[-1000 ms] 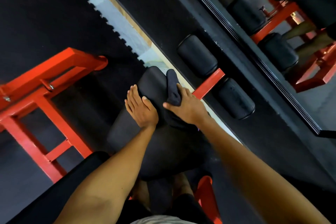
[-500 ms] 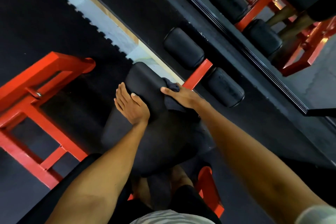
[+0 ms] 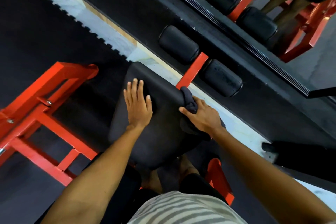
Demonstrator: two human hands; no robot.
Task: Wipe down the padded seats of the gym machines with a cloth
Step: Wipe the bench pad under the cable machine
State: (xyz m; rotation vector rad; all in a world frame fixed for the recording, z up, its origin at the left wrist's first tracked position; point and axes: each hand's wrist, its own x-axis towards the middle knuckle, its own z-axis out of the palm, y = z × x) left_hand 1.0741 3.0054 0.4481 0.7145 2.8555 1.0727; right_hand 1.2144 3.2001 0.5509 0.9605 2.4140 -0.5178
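Note:
A black padded seat (image 3: 163, 132) of a red-framed gym machine fills the middle of the head view. My left hand (image 3: 139, 104) lies flat on the upper left part of the pad, fingers straight and spread. My right hand (image 3: 201, 116) grips a dark cloth (image 3: 189, 99) bunched against the pad's right edge, thumb on the pad. More of the cloth hangs below my right wrist along the pad's side.
Two black roller pads (image 3: 179, 44) (image 3: 221, 78) sit on a red bar (image 3: 192, 70) beyond the seat. A red steel frame (image 3: 45, 114) stands to the left. A wall mirror (image 3: 272, 14) runs along the upper right above black floor mats.
My right hand has slid the cloth from the top of the pad over to its right edge. My left hand has moved up onto the pad and flattened.

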